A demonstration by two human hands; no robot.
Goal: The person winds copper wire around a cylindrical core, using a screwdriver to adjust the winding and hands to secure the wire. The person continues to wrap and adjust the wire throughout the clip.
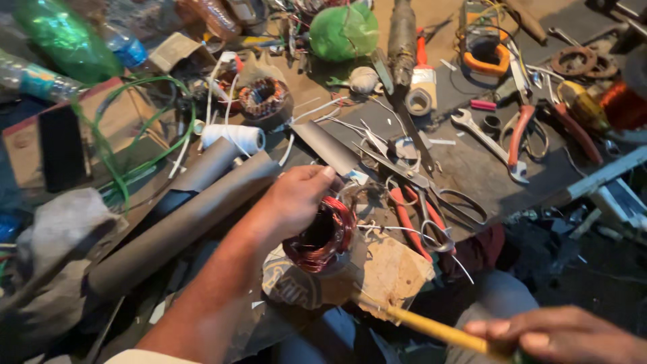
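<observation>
Copper-wound stator ring (321, 235), glossy red wire on a round core, sits at the cluttered surface's (472, 168) near edge; left hand (296, 195) fingers grip its rim. Right hand (559, 335) fingers close round a smooth yellow stick (431, 328).

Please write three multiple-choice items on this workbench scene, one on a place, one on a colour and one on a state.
1. Where is the copper-wound coil?
A. In the left hand
B. Hanging on the wall
C. Inside the green bottle

2. What colour is the handle of the tool in the right hand?
A. Blue
B. Yellow
C. White

3. How do the scissors lie on the bench?
A. In the left hand's grip
B. Unheld, beside the red-handled pliers
C. Shut in a case

Answers: 1 A, the fingers wrap the coil's top; 2 B, a yellow shaft runs from the fist towards the coil; 3 B, no hand touches them.
</observation>
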